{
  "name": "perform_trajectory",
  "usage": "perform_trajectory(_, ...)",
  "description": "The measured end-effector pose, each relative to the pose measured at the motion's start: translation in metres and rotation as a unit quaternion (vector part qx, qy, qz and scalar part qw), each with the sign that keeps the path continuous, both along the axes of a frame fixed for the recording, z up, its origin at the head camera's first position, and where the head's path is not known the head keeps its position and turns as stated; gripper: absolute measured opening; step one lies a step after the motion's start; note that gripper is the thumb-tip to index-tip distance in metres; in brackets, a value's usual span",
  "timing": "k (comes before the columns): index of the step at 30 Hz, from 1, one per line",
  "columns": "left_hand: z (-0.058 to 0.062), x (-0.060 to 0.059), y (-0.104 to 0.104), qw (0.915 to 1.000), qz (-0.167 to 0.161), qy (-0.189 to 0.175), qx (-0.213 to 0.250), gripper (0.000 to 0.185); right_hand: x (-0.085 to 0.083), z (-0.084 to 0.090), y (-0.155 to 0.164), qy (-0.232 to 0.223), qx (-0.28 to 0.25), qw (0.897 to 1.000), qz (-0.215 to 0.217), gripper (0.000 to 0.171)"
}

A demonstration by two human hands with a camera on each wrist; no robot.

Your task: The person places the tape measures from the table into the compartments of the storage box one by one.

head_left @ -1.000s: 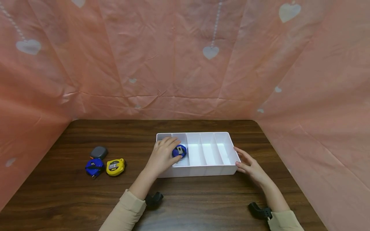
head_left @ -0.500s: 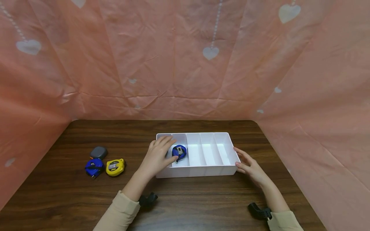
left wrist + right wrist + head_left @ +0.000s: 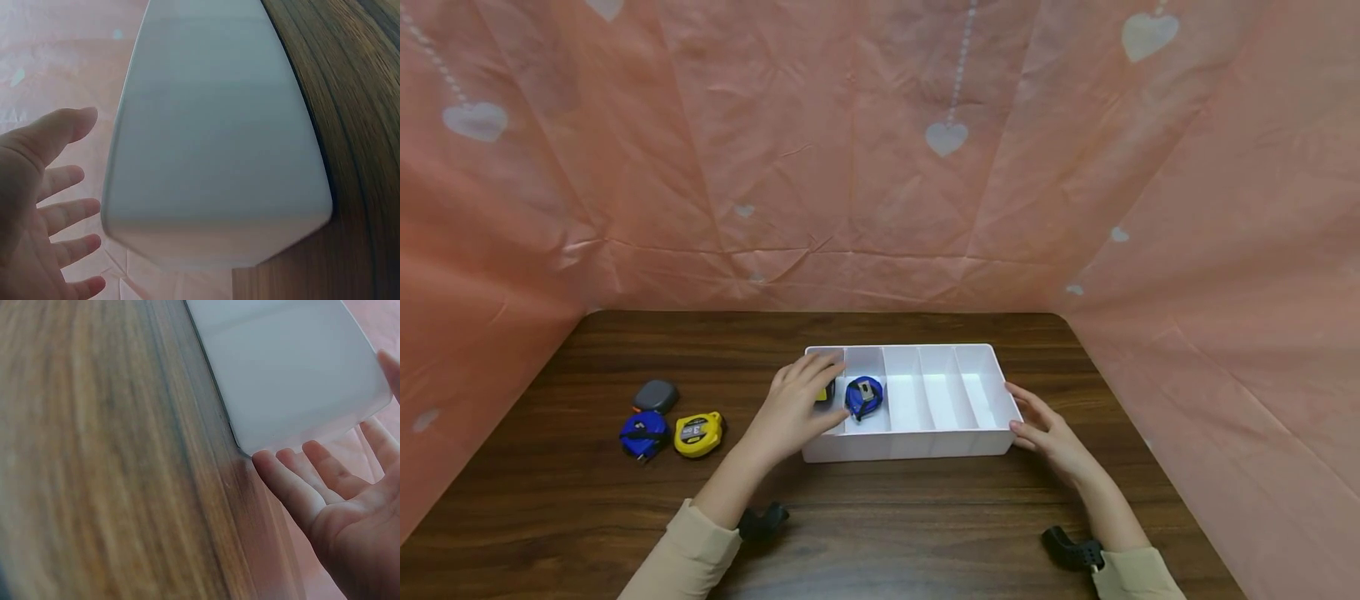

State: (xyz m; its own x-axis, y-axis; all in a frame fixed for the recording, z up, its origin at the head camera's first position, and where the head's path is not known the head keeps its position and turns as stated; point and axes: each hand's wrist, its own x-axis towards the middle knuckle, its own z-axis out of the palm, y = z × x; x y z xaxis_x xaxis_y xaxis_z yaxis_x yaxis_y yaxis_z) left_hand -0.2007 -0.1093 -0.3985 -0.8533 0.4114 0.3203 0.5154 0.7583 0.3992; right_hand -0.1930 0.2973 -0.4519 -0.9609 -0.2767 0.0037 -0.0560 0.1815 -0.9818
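Note:
A white divided box stands on the table. In its second compartment from the left lies a blue tape measure with a black strap. The leftmost compartment holds a yellow and black item, mostly hidden behind my left hand. That hand is over the box's left end, holding nothing; in the left wrist view its fingers are spread beside the wall. My right hand touches the box's right end with fairly straight fingers, the thumb near the front corner; the right wrist view shows fingertips along that end wall.
On the table's left side sit a grey tape measure, another blue tape measure and a yellow tape measure, grouped closely. Pink cloth with white hearts hangs behind the dark wooden table and along its sides.
My left hand has let go of the blue tape measure in the second compartment and moved left, uncovering it and part of the yellow and black item. My right hand stays at the box's end.

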Motion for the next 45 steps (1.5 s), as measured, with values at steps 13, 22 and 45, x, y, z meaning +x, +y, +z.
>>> perform_trajectory(13,0.001,0.007,-0.032,0.9996,0.026,0.009,0.007,0.07,0.002,0.001,0.001,0.002,-0.006,1.0,0.002,0.06)
perform_trajectory(22,0.0,0.012,-0.051,0.9981,0.061,0.008,0.004,0.071,0.001,-0.003,0.002,0.002,-0.005,1.0,0.004,0.059)
perform_trajectory(45,-0.011,0.02,-0.103,0.9958,0.087,0.03,0.0,0.071,0.0,-0.003,0.001,0.004,-0.008,1.0,0.007,0.06)
